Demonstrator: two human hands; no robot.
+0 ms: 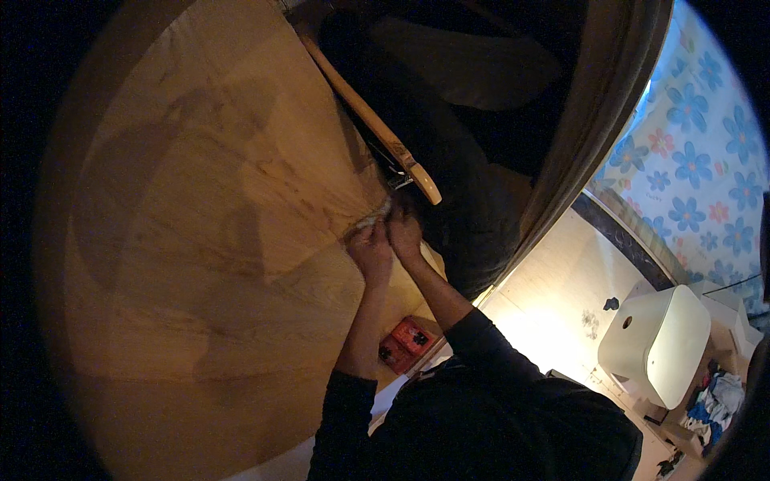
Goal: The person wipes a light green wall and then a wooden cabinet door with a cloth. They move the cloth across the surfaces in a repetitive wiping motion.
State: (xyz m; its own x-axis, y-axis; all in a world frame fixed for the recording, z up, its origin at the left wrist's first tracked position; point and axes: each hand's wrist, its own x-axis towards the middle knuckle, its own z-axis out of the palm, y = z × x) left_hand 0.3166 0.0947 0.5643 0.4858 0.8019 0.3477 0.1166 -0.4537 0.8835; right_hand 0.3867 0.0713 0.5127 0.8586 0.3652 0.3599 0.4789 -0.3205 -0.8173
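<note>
Both hands are close together, near the centre of the view, at the edge of a wood-grain panel. My left hand has its fingers closed on a narrow pale strip, perhaps cloth or cord. My right hand touches it on the right and pinches the strip's upper part; its fingertips are in shadow. Just above the right hand is the rounded end of a wooden clothes hanger, with small metal parts beside it. Dark fabric lies along the hanger's right side.
Two red packs lie below my hands, between the forearms. At the right stand a white plastic stool or bin and a cardboard box with crumpled cloth. A floral curtain hangs at the upper right. A small dark object lies on the pale floor.
</note>
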